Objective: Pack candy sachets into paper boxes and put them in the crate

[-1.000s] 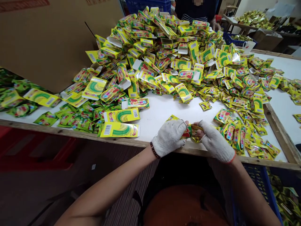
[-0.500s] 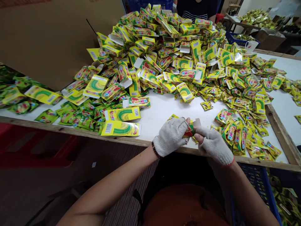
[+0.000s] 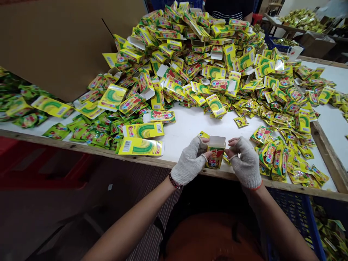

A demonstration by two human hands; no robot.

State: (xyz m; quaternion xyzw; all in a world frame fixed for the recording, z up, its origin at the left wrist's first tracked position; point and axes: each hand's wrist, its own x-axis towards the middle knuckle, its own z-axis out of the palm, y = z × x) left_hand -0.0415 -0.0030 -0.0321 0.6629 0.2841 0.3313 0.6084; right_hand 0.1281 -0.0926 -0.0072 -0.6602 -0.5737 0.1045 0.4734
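Between my left hand (image 3: 189, 162) and my right hand (image 3: 246, 160), both in white knit fingerless gloves, stands a small yellow and green printed carton (image 3: 216, 152). It is opened into a box shape with a pale open end on top, and my fingers press its two sides. A loose yellow sachet (image 3: 203, 135) lies just beyond my left fingers. To the right of my right hand is a heap of foil sachets (image 3: 274, 156). Flat printed cartons (image 3: 141, 146) lie to the left of my left hand, and a large pile of cartons (image 3: 190, 47) rises farther back.
All this lies on a white table with a wooden edge (image 3: 217, 173). A blue crate of sachets (image 3: 296, 224) stands below at the right. A cardboard sheet (image 3: 59, 47) stands at the back left. A person in a dark striped top (image 3: 228, 9) stands across the pile.
The carton, earlier flat and pinched between my hands, now stands open as a box. My hands have moved slightly apart to either side of it.
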